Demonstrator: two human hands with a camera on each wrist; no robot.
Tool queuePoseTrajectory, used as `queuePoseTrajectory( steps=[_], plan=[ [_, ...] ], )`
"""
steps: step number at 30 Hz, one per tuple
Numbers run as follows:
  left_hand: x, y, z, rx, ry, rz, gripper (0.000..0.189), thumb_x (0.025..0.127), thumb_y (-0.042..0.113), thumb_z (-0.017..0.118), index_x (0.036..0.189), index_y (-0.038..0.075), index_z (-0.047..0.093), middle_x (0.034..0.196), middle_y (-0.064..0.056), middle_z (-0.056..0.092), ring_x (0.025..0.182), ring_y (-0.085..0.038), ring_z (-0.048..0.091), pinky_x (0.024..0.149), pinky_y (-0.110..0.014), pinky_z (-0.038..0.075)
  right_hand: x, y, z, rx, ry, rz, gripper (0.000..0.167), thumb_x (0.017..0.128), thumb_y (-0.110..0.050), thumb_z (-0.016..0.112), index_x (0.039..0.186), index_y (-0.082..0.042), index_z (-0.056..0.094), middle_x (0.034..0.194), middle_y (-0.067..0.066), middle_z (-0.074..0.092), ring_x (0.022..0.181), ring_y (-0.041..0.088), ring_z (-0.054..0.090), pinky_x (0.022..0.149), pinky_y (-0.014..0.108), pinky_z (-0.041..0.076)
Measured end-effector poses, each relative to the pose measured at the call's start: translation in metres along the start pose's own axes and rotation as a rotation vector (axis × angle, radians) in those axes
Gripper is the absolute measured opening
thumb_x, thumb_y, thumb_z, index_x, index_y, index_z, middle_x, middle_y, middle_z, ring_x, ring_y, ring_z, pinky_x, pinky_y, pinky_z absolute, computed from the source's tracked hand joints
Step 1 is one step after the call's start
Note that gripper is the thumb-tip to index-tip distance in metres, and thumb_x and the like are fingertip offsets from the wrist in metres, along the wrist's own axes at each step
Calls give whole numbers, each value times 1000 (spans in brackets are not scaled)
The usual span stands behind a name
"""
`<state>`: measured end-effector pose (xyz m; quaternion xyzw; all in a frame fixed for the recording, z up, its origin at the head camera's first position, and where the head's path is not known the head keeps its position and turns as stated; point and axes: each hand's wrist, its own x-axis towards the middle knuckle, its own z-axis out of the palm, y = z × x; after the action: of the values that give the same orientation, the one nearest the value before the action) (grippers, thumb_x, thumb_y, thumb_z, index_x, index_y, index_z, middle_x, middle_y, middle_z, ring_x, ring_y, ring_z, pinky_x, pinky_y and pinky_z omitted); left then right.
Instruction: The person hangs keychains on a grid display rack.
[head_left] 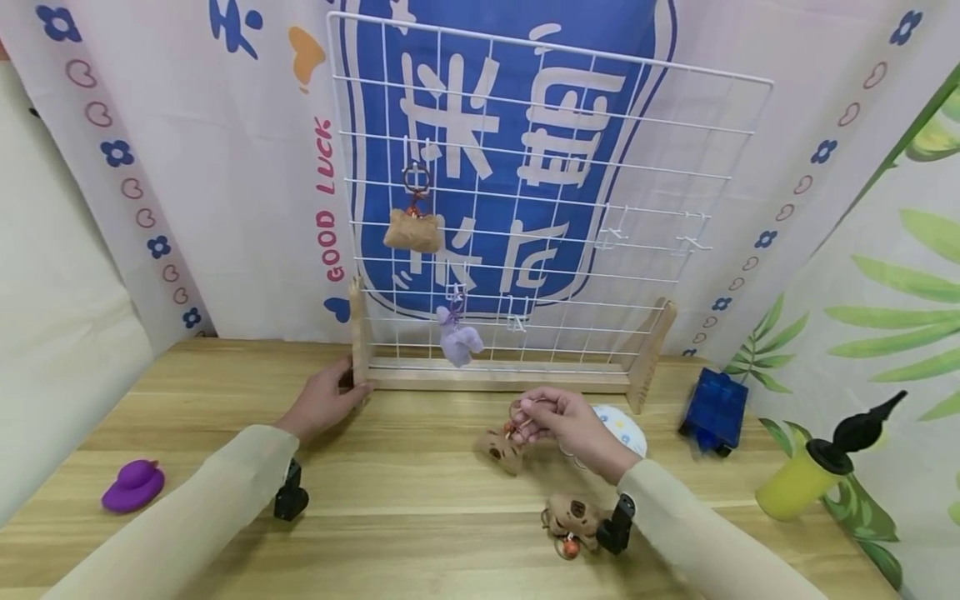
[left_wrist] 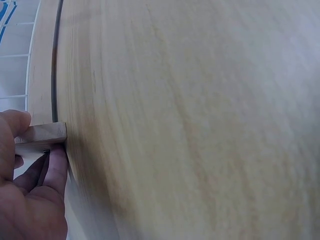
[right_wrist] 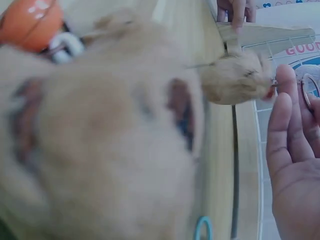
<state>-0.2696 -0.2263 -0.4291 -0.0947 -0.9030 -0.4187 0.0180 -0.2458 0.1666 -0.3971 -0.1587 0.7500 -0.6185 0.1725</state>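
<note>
My right hand (head_left: 570, 421) pinches the metal ring of a brown plush keychain (head_left: 501, 450), which dangles just above the table in front of the rack. In the right wrist view the ring (right_wrist: 304, 95) shows at the fingers. My left hand (left_wrist: 35, 200) grips the left wooden foot (left_wrist: 42, 133) of a white wire grid rack (head_left: 491, 379), thumb on one side and fingers on the other. From the grid's hooks hang a tan plush keychain (head_left: 414, 232) and, lower, a purple plush keychain (head_left: 460, 342). Another brown plush keychain (head_left: 573, 512) lies under my right wrist.
Bare hooks (head_left: 517, 321) sit low on the grid, with others (head_left: 611, 237) at its upper right. A round white item (head_left: 621, 429) lies partly behind my right hand. To the right stand a blue object (head_left: 716, 408) and a yellow bottle (head_left: 797, 483); a purple hat-shaped item (head_left: 133, 486) is far left.
</note>
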Motion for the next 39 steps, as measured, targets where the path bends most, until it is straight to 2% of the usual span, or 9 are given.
queuePoseTrajectory(
  steps=[4, 11, 18, 21, 26, 39],
  plan=[
    [-2, -2, -2, -9, 4, -6, 58, 107, 20, 60, 151, -12, 40, 135, -35, 61, 114, -40, 64, 90, -48, 62, 5, -9, 1, 6, 15, -57, 31, 109, -14, 55, 129, 9, 61, 104, 1, 75, 86, 10, 75, 83, 26, 64],
    [-1, -3, -2, -2, 10, 2, 57, 107, 20, 61, 150, -11, 42, 134, -34, 62, 115, -40, 64, 91, -48, 62, 10, -24, -2, 24, 61, -103, 34, 111, -13, 51, 135, 10, 57, 103, -3, 73, 88, 8, 75, 83, 23, 62],
    [1, -1, -1, -13, -3, -5, 56, 107, 20, 60, 149, -11, 42, 135, -34, 61, 115, -40, 63, 92, -49, 62, 14, -35, -12, 40, 120, -158, 36, 111, -13, 50, 137, 12, 56, 107, 2, 78, 90, 10, 75, 87, 26, 63],
    [1, -1, 0, -19, -11, -10, 57, 107, 20, 60, 150, -11, 41, 136, -34, 60, 116, -40, 62, 94, -50, 61, 17, -40, -14, 46, 155, -183, 37, 110, -13, 52, 136, 13, 55, 104, 0, 79, 88, 9, 75, 86, 26, 63],
    [1, -1, 0, -18, -17, -16, 58, 107, 20, 59, 152, -11, 39, 138, -35, 59, 116, -40, 61, 97, -53, 59, 21, -47, -16, 24, 201, -204, 35, 110, -12, 52, 135, 13, 55, 98, -7, 79, 86, 7, 74, 84, 24, 63],
    [1, -1, 0, -10, -15, -19, 60, 108, 22, 58, 154, -10, 36, 142, -35, 56, 121, -42, 61, 103, -58, 56, 35, -56, -10, 56, 319, -220, 24, 110, -7, 50, 125, 11, 56, 90, -9, 75, 78, 6, 71, 77, 20, 61]
  ],
)
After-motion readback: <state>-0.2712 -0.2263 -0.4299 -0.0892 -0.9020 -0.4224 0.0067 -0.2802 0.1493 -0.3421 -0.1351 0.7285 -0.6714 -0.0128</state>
